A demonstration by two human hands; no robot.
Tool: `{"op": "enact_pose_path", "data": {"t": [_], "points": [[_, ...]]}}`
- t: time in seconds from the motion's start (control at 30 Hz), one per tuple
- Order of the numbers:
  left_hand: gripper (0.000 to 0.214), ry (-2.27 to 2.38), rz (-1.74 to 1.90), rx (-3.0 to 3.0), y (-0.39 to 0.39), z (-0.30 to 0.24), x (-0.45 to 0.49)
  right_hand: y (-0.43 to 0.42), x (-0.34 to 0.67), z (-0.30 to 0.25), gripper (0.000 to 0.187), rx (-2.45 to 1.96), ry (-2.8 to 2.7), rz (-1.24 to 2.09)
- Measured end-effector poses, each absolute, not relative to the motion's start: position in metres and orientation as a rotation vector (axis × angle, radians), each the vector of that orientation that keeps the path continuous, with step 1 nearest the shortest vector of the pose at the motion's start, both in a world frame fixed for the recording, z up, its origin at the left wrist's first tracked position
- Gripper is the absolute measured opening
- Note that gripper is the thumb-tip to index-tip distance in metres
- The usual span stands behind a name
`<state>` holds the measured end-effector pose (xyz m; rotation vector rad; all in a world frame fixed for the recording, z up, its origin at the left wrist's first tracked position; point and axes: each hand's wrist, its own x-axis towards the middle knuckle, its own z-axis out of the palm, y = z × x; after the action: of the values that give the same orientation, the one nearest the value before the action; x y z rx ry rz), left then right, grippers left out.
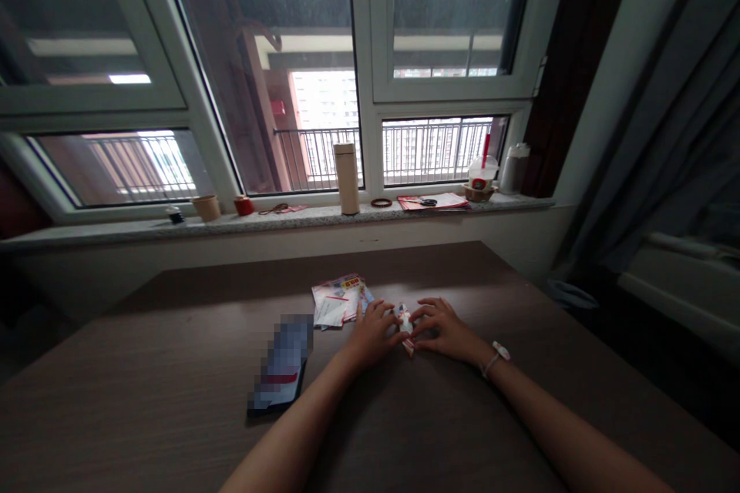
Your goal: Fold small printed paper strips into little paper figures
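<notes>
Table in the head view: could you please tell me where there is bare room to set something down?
Bare table lies left of the phone and right of the right hand. It is crowded mid-table: paper sheets, left hand and folded paper sit close.

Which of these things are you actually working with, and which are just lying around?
In use: folded paper, pinched between left hand and right hand; paper stack beside them, probably.
Lying about: phone on the table; flask, brown cup, drink cup, scissors on the windowsill.
</notes>
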<state>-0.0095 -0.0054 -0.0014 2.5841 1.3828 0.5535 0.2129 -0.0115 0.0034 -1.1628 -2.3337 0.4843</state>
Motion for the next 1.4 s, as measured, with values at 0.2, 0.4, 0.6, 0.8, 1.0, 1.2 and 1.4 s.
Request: {"op": "enact_pose_path", "data": {"t": [0.2,0.4,0.6,0.8,1.0,1.2,1.4], "points": [[0.033,1.352,0.519,2.586,0.0,-0.002,-0.017,-0.015,0.211,0.005,0.018,-1.138,-2.351,0.44],[0.059,1.306,0.456,2.574,0.008,-0.001,-0.026,-0.014,0.212,0.006,0.019,-1.149,-2.366,0.451],[0.057,1.327,0.479,2.584,0.002,0.005,-0.023,-0.011,0.213,0.001,0.02,-1.135,-2.341,0.502],[0.039,1.348,0.589,2.624,0.001,-0.002,-0.018,-0.007,0.217,-0.001,0.028,-1.123,-2.35,0.58],[0.031,1.377,0.611,2.637,0.003,-0.01,-0.014,-0.01,0.214,0.0,0.026,-1.14,-2.329,0.553],[0.031,1.363,0.65,2.616,0.002,-0.01,-0.012,-0.014,0.21,0.001,0.019,-1.123,-2.307,0.454],[0.027,1.32,0.72,2.591,0.005,-0.007,-0.017,-0.018,0.208,0.005,0.015,-1.13,-2.287,0.442]]}}
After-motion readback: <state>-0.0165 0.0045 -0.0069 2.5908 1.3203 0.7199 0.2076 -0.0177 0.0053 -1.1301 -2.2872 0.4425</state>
